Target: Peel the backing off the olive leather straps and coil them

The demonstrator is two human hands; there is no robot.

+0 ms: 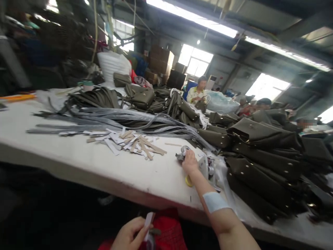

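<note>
Low in front of my lap, my left hand (131, 234) is closed, pinching a narrow white strip (149, 222) between thumb and fingers. A short olive strap end (155, 231) sticks out beside it, and the rest is cut off below. Stretched over the table, my right hand (191, 162) curls its fingers at a small grey, crumpled-looking item (180, 157); the fingertips are partly hidden. Just right of that hand stands a small white device (204, 166) with metal parts. A yellow round item (188, 181) shows under the wrist.
White and tan strips (130, 142) lie in a loose heap on the white table (104, 173). Behind them run long grey straps (117, 118). Dark olive bags (265, 166) are piled at right. Another person (197, 93) sits across the table.
</note>
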